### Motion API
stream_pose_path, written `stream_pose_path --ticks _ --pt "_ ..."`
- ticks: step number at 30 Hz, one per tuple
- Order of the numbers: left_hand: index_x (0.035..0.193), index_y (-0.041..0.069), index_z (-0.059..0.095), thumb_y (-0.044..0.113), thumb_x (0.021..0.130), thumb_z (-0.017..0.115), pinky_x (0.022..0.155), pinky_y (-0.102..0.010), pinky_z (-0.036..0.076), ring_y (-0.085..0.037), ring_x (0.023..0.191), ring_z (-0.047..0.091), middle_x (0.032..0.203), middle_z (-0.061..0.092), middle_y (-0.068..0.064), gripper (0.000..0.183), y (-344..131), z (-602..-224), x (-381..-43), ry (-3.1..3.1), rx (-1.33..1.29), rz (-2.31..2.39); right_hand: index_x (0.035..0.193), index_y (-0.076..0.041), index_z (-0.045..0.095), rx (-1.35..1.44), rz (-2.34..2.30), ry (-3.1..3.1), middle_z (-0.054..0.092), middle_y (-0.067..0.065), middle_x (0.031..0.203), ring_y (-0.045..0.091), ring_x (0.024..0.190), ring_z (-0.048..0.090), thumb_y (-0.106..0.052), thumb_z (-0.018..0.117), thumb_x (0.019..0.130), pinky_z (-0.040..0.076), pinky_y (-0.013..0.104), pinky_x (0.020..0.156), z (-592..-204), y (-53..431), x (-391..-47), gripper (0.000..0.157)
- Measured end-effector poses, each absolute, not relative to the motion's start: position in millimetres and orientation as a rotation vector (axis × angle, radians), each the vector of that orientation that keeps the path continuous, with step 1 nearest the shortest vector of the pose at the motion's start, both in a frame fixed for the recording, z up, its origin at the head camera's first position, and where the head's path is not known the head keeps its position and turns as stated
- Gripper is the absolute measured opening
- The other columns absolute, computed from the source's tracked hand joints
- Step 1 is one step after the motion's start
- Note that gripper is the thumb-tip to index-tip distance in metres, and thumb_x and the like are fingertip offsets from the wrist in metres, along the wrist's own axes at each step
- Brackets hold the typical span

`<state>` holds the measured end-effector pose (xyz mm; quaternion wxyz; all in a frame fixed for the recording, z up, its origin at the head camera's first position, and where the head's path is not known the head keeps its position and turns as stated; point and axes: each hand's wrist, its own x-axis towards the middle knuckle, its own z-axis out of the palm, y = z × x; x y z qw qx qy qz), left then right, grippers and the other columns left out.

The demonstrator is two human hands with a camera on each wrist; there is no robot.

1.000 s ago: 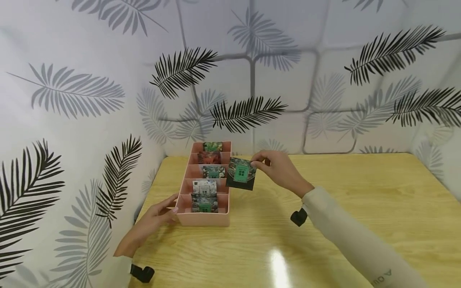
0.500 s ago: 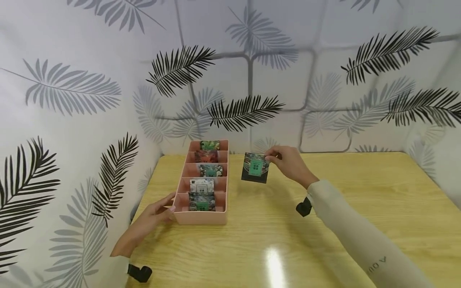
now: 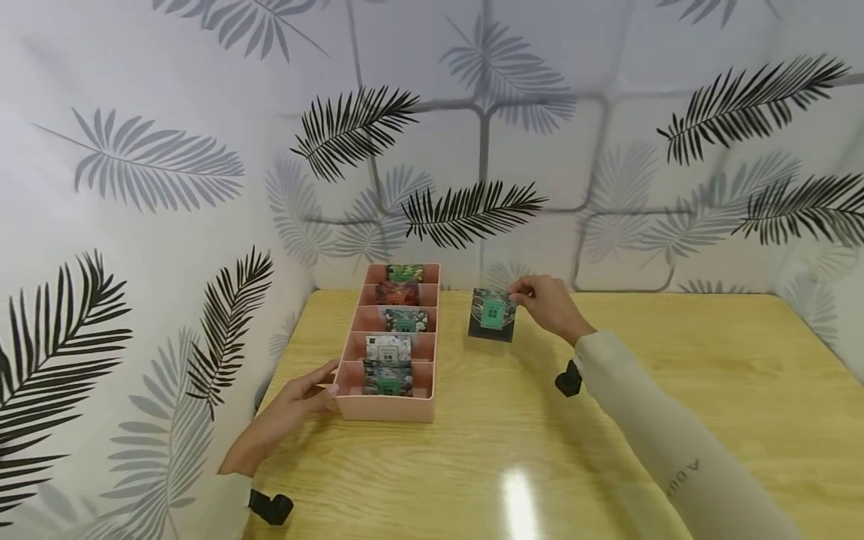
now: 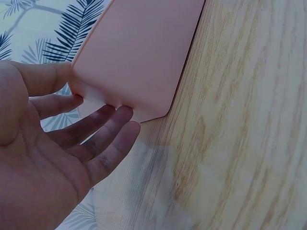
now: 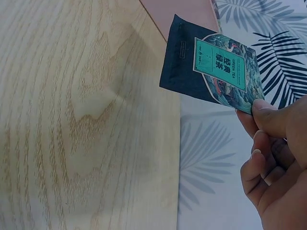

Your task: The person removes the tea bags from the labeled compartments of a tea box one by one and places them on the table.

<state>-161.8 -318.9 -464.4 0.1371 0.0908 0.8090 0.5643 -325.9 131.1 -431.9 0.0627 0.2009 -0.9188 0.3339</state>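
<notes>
My right hand (image 3: 550, 304) pinches a green tea packet (image 3: 492, 315) by its upper corner, thumb against forefinger. Dark with a green label reading "GREEN TEA", the tea packet (image 5: 213, 64) hangs upright to the right of a pink divided box (image 3: 386, 409). At the box's front left corner, my left hand (image 3: 297, 409) touches the wall. The left wrist view shows that hand's fingertips (image 4: 125, 112) against the smooth pink side, fingers spread and slightly bent. Inside the box, each compartment holds tea packets (image 3: 388, 381) in different colours, standing or leaning.
The box stands on a light wooden table (image 3: 641, 420), toward its left side. A white wall covering (image 3: 526, 165) with leaf prints rises behind the table and along its left. Both wrists wear black straps with small cameras.
The right hand has carried the tea packet rightward, from overlapping the box's right edge to apart from it. In the last half second it has moved little. The left hand stays at the box corner.
</notes>
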Motion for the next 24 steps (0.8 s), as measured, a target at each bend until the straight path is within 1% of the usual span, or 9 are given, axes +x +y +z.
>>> stream_pose_path --ticks 8,15,20,24 --pt "0.164 0.008 0.025 0.028 0.110 0.052 0.096 -0.051 0.054 -0.031 0.108 0.062 0.151 0.041 -0.031 0.064 -321 -464 -164 2.333 0.316 1.611 0.110 -0.001 0.077 0.624 1.033 -2.795 0.076 0.013 0.102 0.031 0.089 0.071 -0.010 0.067 0.101 0.057 0.046 0.077 -454 124 -345 0.016" --pt "0.165 0.012 0.025 0.032 0.110 0.053 0.097 -0.050 0.053 -0.030 0.116 0.059 0.153 0.041 -0.028 0.065 -322 -467 -166 2.334 0.280 1.612 0.111 0.002 0.076 0.588 1.080 -2.819 0.075 0.016 0.101 0.033 0.090 0.070 -0.007 0.066 0.101 0.057 0.048 0.080 -466 113 -354 0.017" --pt "0.165 0.012 0.027 0.032 0.110 0.053 0.097 -0.048 0.054 -0.029 0.118 0.058 0.153 0.043 -0.026 0.065 -321 -469 -168 2.335 0.286 1.614 0.110 0.001 0.076 0.548 1.043 -2.836 0.074 0.016 0.101 0.032 0.091 0.069 -0.008 0.067 0.101 0.056 0.050 0.083 -474 108 -360 0.015" --pt "0.165 0.010 0.026 0.030 0.110 0.052 0.097 -0.049 0.053 -0.030 0.118 0.058 0.153 0.042 -0.028 0.064 -322 -467 -165 2.349 0.288 1.611 0.108 0.000 0.076 0.552 1.007 -2.831 0.074 0.015 0.100 0.032 0.091 0.068 -0.009 0.067 0.101 0.056 0.049 0.083 -478 100 -366 0.014"
